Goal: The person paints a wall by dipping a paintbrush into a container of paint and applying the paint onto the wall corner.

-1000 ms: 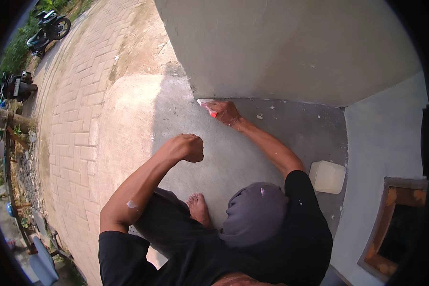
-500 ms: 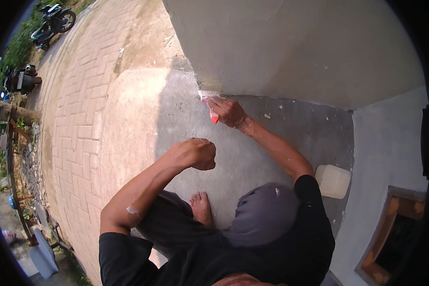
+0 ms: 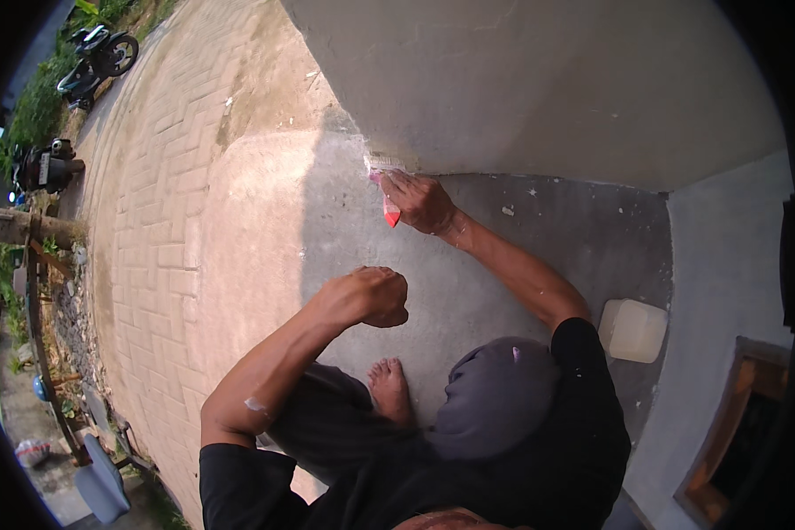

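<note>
By the grey wall (image 3: 539,88), outstretched right hand (image 3: 422,203) around a paintbrush (image 3: 391,215), left hand (image 3: 376,295) clenched.

Red-tipped flat paintbrush (image 3: 391,212) in the person's bare right hand (image 3: 424,205), bristles (image 3: 387,163) at the foot of the smooth grey plaster wall (image 3: 539,88), near its left end. Bare left hand (image 3: 377,296) behind and left of the right, over the grey concrete floor (image 3: 344,212). At right, on this floor, the boxy translucent plastic container (image 3: 633,330), near the pale grey side wall (image 3: 715,247). At left, the pale block paving (image 3: 159,274); beyond it, a dark motorcycle (image 3: 81,81).
</note>
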A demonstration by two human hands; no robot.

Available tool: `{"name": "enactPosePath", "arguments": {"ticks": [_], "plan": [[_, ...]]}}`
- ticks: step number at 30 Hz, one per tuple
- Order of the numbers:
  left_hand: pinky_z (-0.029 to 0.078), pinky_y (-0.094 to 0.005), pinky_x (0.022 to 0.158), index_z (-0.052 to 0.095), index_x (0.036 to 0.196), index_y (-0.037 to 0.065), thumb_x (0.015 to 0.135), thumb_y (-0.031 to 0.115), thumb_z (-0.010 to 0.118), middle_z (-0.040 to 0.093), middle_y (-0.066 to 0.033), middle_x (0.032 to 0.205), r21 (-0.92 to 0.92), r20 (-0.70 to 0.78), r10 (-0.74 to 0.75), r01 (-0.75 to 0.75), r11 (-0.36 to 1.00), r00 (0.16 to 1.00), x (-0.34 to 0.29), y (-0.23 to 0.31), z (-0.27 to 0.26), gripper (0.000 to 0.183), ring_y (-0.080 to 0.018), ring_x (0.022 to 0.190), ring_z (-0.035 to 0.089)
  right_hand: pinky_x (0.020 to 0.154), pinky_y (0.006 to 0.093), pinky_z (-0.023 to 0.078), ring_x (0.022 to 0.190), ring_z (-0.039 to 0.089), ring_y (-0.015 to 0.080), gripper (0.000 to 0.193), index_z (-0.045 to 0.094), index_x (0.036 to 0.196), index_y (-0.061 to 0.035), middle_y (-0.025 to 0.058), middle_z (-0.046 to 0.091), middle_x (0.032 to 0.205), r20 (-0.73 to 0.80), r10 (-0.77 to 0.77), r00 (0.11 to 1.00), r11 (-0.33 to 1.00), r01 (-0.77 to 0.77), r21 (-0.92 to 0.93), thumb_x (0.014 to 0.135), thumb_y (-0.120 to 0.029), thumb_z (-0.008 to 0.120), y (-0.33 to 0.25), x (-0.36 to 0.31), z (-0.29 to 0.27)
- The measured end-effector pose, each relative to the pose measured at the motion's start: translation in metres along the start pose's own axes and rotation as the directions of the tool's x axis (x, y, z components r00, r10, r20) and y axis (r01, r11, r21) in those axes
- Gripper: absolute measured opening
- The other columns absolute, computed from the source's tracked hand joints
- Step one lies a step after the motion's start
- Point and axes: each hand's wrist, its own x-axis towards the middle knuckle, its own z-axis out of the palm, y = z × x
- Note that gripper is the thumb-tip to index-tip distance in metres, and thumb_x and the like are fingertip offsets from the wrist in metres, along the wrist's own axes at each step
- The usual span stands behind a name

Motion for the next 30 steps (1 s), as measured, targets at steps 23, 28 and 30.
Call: {"name": "enactPosePath", "arguments": {"ticks": [23,28,30], "plan": [[0.049,-0.0446,0.066,0.059,0.071,-0.008,0.075,0.020,0.055,0.058,-0.0256,0.071,0.035,0.060,0.027,-0.029,0.999,0.998,0.004,0.012,-0.008,0.029,-0.0382,0.067,0.059,0.062,0.0316,0.056,0.070,0.067,0.0217,0.010,0.058,0.084,-0.0011,0.0103,0.062,0.073,0.068,0.082,0.994,0.992,-0.089,0.095,0.081,-0.011,0.060,-0.006,0.019,-0.019],[0.048,-0.0449,0.064,0.057,0.071,-0.008,0.075,0.022,0.056,0.056,-0.0256,0.071,-0.011,0.043,0.047,-0.047,0.999,0.998,0.003,0.011,-0.005,0.031,-0.0365,0.065,0.058,0.062,0.0350,0.056,0.070,0.066,0.0266,0.008,0.057,0.085,-0.0035,0.0107,0.062,0.077,0.470,0.134,0.872,0.985,-0.168,0.030,0.082,-0.010,0.054,0.002,-0.060,0.062],[0.049,-0.0438,0.069,0.062,0.082,-0.005,0.076,0.025,0.056,0.061,-0.0238,0.080,0.023,0.093,0.018,-0.021,1.000,0.995,0.003,0.013,-0.005,0.032,-0.0360,0.075,0.060,0.062,0.0353,0.055,0.071,0.067,0.0269,0.007,0.056,0.083,-0.0041,0.0112,0.063,0.077,0.455,0.135,0.880,0.989,-0.144,-0.014,0.082,-0.010,0.054,0.011,-0.066,0.069]]}}
